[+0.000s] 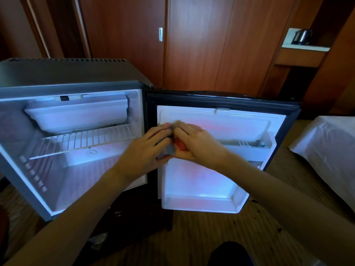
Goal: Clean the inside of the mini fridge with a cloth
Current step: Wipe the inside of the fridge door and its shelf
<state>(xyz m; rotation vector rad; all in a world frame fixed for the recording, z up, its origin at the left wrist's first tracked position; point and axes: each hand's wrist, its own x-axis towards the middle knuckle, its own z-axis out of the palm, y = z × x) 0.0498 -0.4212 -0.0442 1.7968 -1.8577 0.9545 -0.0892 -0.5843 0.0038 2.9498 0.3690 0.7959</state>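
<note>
Mini fridge [23, 131] is sitting open on the floor, door [221, 169] swung out to the right, white inner liner facing the camera. Both hands are meeting in front of the door's upper left edge. Left hand [146, 148] is reaching in from the near left, fingers curled around a small grey cloth [170, 148], thumb underneath. Right hand [197, 144] is coming in from the near right, fingers bent and pinching the same cloth from the other side; the cloth is mostly hidden between the two hands and blurred, something reddish showing beside it. Wire shelf [82, 139] and white freezer tray [80, 116] are sitting inside the cabinet at left. Door shelf [247, 145] is showing right of the hands. Wooden wardrobe [201, 45] is standing far behind, white bed [326, 146] at right, kettle [302, 36] far right.
</note>
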